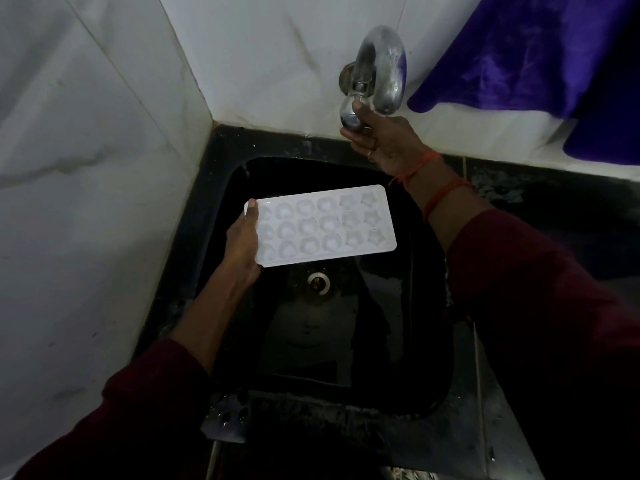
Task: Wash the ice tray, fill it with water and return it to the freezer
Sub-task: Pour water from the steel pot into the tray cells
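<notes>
The left hand (242, 237) grips the white ice tray (329, 223) by its left short end, thumb on the rim, cups up, over the far half of the black sink (398, 323). The right hand (384, 140) curls round the handle of the tap (381, 64) above the sink's far edge. A purple cloth (519, 57) hangs beyond.
</notes>
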### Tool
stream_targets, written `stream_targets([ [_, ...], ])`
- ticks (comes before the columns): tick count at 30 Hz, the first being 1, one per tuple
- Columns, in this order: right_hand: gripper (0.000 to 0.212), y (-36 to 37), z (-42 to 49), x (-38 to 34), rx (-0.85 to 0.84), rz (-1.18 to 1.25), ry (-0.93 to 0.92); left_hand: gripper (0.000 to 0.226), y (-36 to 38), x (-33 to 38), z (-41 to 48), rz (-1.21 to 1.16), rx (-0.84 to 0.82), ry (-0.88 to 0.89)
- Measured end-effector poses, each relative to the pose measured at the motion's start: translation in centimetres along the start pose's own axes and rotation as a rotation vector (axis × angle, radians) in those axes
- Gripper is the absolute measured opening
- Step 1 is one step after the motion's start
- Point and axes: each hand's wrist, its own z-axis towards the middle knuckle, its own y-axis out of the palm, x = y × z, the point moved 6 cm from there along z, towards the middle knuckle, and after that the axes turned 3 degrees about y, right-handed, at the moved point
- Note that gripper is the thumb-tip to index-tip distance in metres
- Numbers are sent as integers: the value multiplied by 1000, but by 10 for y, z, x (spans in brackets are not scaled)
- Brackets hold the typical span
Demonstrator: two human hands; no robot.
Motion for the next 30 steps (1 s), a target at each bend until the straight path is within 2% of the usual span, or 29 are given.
stream_targets([
  [5, 59, 2, 0, 0, 56, -3, -46, 49, 3, -8, 3, -23, -3, -3],
  [11, 18, -2, 6, -3, 33, 26, -22, 49, 14, -12, 11, -52, 2, 0],
  [14, 6, -2, 9, -3, 24, -8, -22, 50, 19, -10, 18, -60, 1, 29],
  [18, 31, -9, 16, 2, 72, -80, -11, 54, 9, -1, 29, -51, 48, 59],
  [24, 20, -6, 10, 2, 22, -67, -58, 44, -12, 6, 37, -42, 132, 94],
  [26, 25, -7, 11, 2, 37, -72, -46, 43, -15, 5, 42, -57, 146, 96],
  [30, 6, -4, 6, -1, -1, -64, -51, 54, 4, -4, 48, -80, 69, 77],
])
